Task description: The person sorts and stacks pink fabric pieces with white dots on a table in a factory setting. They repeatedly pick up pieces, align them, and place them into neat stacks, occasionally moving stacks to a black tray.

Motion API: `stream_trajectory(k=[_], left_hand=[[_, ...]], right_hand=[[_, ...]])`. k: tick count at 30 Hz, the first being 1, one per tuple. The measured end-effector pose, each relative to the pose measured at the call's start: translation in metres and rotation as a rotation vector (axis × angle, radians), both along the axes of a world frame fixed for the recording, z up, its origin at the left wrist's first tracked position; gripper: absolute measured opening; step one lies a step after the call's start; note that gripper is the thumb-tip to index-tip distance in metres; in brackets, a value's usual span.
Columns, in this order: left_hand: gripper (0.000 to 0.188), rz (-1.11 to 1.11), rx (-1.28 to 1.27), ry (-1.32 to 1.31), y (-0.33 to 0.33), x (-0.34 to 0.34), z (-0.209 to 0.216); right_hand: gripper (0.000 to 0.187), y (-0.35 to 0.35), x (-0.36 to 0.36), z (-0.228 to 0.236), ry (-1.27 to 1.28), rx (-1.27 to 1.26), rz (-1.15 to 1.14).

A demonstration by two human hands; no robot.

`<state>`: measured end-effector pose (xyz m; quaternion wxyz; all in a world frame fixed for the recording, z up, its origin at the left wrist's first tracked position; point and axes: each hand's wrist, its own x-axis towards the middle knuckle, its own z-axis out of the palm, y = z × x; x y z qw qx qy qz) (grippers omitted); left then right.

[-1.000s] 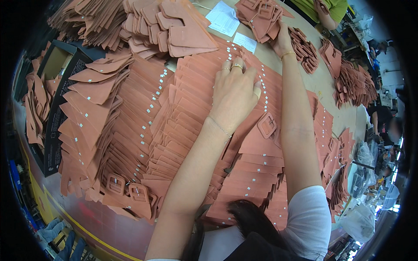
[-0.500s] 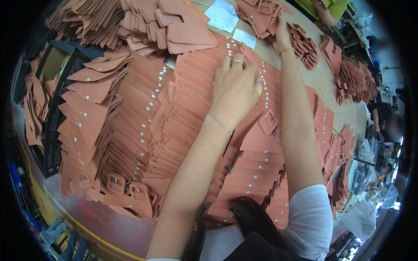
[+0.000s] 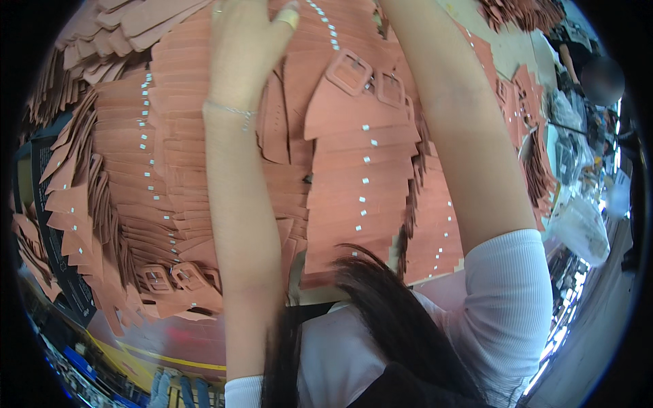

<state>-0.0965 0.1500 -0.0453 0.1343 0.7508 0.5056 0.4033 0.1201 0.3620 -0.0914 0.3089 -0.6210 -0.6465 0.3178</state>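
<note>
My left hand (image 3: 253, 42) lies over the rows of overlapping tan leather pieces (image 3: 183, 115) near the upper edge. Its thumb, with a yellowish band, stands out to the side, while the other fingers are cut off by the picture's edge. What it touches there cannot be seen. My right forearm (image 3: 445, 88) reaches up past the same edge, and that hand is out of the picture. Between the arms lies a stack of leather pieces with small white labels (image 3: 360, 180). A covered square buckle (image 3: 349, 71) tops that stack, with a second buckle (image 3: 390, 88) beside it.
Two more buckles (image 3: 173, 277) rest at the lower left of the rows. A black box (image 3: 68, 272) stands at the left edge. Thick cut pieces (image 3: 129, 27) are piled at upper left. Clear plastic bags (image 3: 581, 231) and another person (image 3: 578, 68) are at the right.
The view has shifted, so the stacks sit lower and further left. My left hand has gone up toward the upper edge. The right hand, earlier at the buckled pieces, has left the picture.
</note>
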Motion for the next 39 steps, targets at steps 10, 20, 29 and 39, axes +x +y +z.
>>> stream_trajectory(k=[10,20,29,39], left_hand=[[0.041,-0.065,0.035,0.219,0.029,-0.009,-0.027],[0.042,-0.061,0.120,0.397,0.044,-0.006,-0.044],[0.040,-0.103,0.087,0.399,0.063,-0.013,-0.053],[0.037,-0.152,0.121,0.383,0.067,-0.013,-0.048]], right_hand=[[0.032,-0.098,0.060,0.035,-0.596,0.260,0.420],[0.027,-0.304,0.097,0.082,-0.648,-0.023,0.277],[0.038,-0.390,0.110,0.074,-0.612,0.237,0.238],[0.046,-0.443,0.110,0.046,-0.829,0.145,0.200]])
